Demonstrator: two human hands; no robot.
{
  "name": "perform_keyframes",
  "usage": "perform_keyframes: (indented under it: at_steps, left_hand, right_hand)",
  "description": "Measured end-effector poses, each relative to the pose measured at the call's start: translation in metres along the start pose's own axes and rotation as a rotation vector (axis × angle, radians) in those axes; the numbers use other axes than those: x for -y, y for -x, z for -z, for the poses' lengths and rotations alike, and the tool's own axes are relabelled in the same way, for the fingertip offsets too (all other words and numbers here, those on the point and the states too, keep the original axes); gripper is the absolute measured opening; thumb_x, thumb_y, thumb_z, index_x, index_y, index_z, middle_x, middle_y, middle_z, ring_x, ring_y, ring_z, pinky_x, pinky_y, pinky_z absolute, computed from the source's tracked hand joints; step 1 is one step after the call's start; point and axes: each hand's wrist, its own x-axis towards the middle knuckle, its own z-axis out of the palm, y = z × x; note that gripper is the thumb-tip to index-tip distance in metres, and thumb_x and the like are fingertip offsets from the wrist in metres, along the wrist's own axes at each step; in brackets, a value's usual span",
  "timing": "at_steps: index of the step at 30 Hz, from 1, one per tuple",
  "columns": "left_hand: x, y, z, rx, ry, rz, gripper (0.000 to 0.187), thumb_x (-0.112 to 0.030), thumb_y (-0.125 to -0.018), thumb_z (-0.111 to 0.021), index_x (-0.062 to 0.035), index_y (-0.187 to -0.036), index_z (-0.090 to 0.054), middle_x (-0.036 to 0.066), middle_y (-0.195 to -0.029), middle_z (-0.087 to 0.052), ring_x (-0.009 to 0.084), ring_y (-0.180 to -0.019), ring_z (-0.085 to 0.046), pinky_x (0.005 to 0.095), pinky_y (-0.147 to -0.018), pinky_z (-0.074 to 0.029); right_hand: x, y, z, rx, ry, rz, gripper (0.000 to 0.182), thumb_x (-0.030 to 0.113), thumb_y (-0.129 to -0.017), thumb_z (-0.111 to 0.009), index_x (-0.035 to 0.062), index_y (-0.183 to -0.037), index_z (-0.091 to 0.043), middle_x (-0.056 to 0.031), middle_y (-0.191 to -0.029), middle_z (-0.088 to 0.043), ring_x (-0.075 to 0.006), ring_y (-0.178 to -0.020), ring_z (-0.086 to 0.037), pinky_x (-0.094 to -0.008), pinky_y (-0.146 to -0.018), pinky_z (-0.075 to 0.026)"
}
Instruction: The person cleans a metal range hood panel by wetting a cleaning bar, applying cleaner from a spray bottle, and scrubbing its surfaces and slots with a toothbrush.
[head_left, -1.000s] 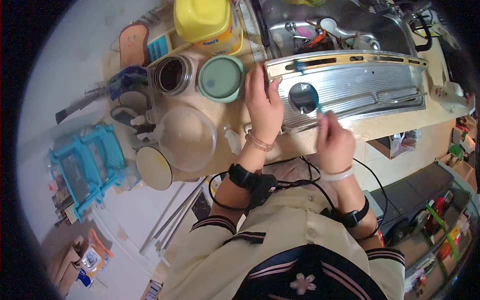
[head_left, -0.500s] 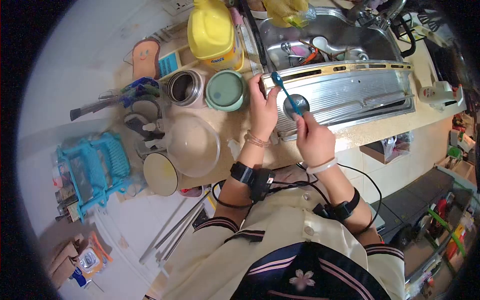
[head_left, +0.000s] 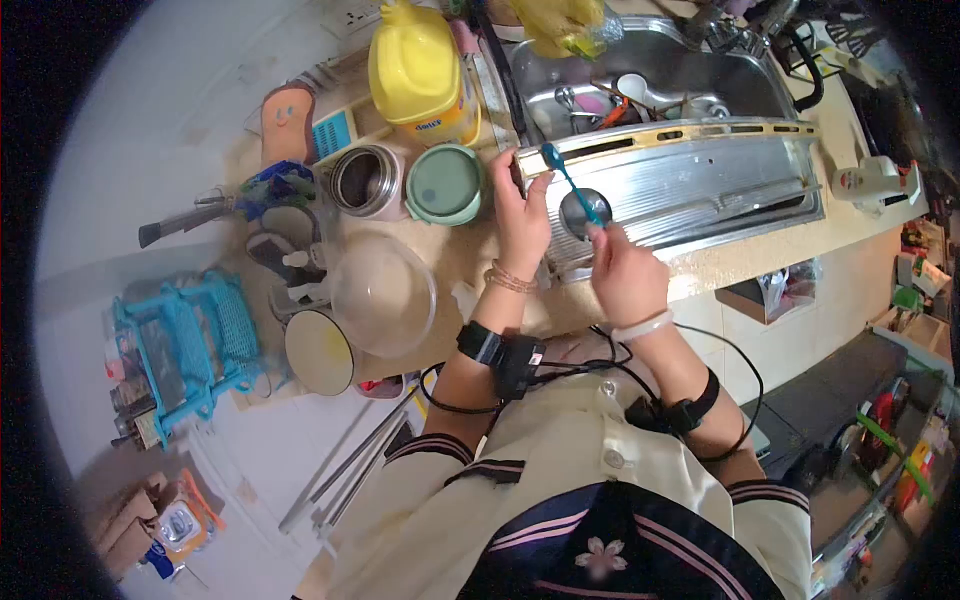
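A long metal panel (head_left: 690, 172) with a slotted, yellowish edge stretches across the counter in front of the sink. My left hand (head_left: 522, 218) grips its left end, fingers over the far corner and thumb along the near side. Pinched in my right hand (head_left: 630, 278) is a teal brush (head_left: 571, 180) shaped like a toothbrush. Its wide end reaches the slotted edge beside my left thumb. Below the brush handle a dark round disc (head_left: 578, 217) shows against the panel.
Behind the panel, the steel sink (head_left: 540, 75) holds utensils and a white cup. To the left stand a yellow jug (head_left: 415, 70), a green-lidded container (head_left: 446, 185), an open steel-rimmed jar (head_left: 364, 180) and a clear dome (head_left: 383, 295). A spray bottle (head_left: 872, 182) is at right.
The view has shifted slightly. Both hands keep nearly the same place, and the brush still rests by the slotted edge in the same grip.
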Motion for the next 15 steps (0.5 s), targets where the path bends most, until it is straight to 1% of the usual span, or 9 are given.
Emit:
perform_keyframes:
  at_steps: [1,2,4,7,8,9,11,12,15]
  left_hand:
    - [-0.003,-0.003,-0.001,0.017,0.033,0.022,0.042,-0.012,-0.083,-0.059,-0.0002,-0.118,-0.037,0.013,-0.105,-0.049,0.0224,-0.099,-0.049,0.0327,-0.09,-0.037]
    - [-0.003,-0.003,-0.001,0.005,0.022,0.052,0.042,-0.011,-0.083,-0.058,0.0001,-0.118,-0.037,0.014,-0.106,-0.049,0.0229,-0.099,-0.048,0.0326,-0.09,-0.037]
    - [0.006,-0.003,-0.002,-0.008,-0.021,-0.015,0.04,-0.012,-0.084,-0.058,-0.0003,-0.117,-0.037,0.01,-0.106,-0.048,0.0185,-0.099,-0.047,0.0308,-0.09,-0.036]
    - [0.005,0.001,-0.001,-0.022,-0.052,-0.017,0.04,-0.012,-0.084,-0.058,-0.0001,-0.117,-0.037,0.01,-0.107,-0.048,0.0179,-0.098,-0.047,0.0307,-0.09,-0.036]
    - [0.001,0.0,-0.001,-0.02,-0.031,-0.004,0.04,-0.011,-0.084,-0.057,0.0001,-0.116,-0.037,0.012,-0.106,-0.049,0.0194,-0.097,-0.048,0.0314,-0.089,-0.037]
    - [-0.001,-0.003,-0.003,-0.017,-0.009,0.005,0.039,-0.011,-0.084,-0.057,0.0003,-0.116,-0.037,0.013,-0.105,-0.049,0.021,-0.096,-0.049,0.032,-0.088,-0.038]
    - [-0.001,-0.003,-0.005,-0.024,0.038,0.002,0.039,-0.011,-0.084,-0.057,0.0013,-0.115,-0.037,0.013,-0.104,-0.05,0.0201,-0.096,-0.049,0.0317,-0.088,-0.038]
    - [-0.002,-0.005,-0.006,-0.031,0.033,-0.013,0.039,-0.011,-0.084,-0.057,0.0016,-0.115,-0.037,0.013,-0.104,-0.05,0.0198,-0.095,-0.049,0.0314,-0.087,-0.038]
    - [-0.007,0.002,-0.004,-0.029,-0.006,0.011,0.038,-0.009,-0.084,-0.056,0.0023,-0.115,-0.037,0.013,-0.103,-0.05,0.0196,-0.095,-0.049,0.0305,-0.087,-0.038]
  right_hand:
    - [-0.021,-0.007,-0.01,-0.084,-0.013,0.012,0.028,0.028,-0.092,-0.041,0.009,-0.082,-0.059,-0.0168,-0.058,-0.058,-0.0366,-0.054,-0.058,-0.0463,-0.047,-0.045]
    - [-0.046,-0.014,-0.008,-0.122,-0.048,-0.085,0.028,0.028,-0.092,-0.041,0.0088,-0.084,-0.059,-0.0174,-0.059,-0.058,-0.0368,-0.054,-0.058,-0.0463,-0.047,-0.044]
    - [-0.056,-0.017,-0.005,-0.158,-0.093,-0.203,0.03,0.027,-0.093,-0.039,0.0077,-0.086,-0.06,-0.0195,-0.059,-0.057,-0.0369,-0.054,-0.058,-0.0457,-0.047,-0.044]
    - [-0.015,-0.002,-0.009,-0.037,-0.008,0.001,0.03,0.029,-0.092,-0.039,0.0091,-0.084,-0.06,-0.019,-0.055,-0.056,-0.0365,-0.053,-0.057,-0.0465,-0.046,-0.044]
    - [-0.015,-0.004,-0.003,-0.028,0.016,-0.005,0.029,0.028,-0.092,-0.04,0.0097,-0.082,-0.059,-0.0183,-0.055,-0.056,-0.0367,-0.052,-0.057,-0.0471,-0.045,-0.044]
    - [-0.036,-0.007,-0.013,-0.136,-0.011,-0.011,0.029,0.029,-0.092,-0.04,0.0098,-0.081,-0.059,-0.0186,-0.053,-0.055,-0.037,-0.051,-0.057,-0.0475,-0.045,-0.044]
    - [-0.054,-0.016,-0.001,-0.145,-0.017,-0.202,0.029,0.029,-0.092,-0.04,0.0091,-0.081,-0.059,-0.0187,-0.053,-0.055,-0.037,-0.051,-0.056,-0.0471,-0.045,-0.044]
    - [-0.054,-0.012,-0.014,-0.198,-0.019,-0.154,0.03,0.029,-0.091,-0.041,0.0078,-0.077,-0.057,-0.0184,-0.053,-0.055,-0.0368,-0.05,-0.056,-0.0462,-0.044,-0.044]
    - [-0.013,-0.001,-0.004,-0.057,-0.011,-0.002,0.03,0.03,-0.091,-0.042,0.0072,-0.08,-0.058,-0.0191,-0.054,-0.055,-0.0374,-0.05,-0.056,-0.0459,-0.044,-0.044]
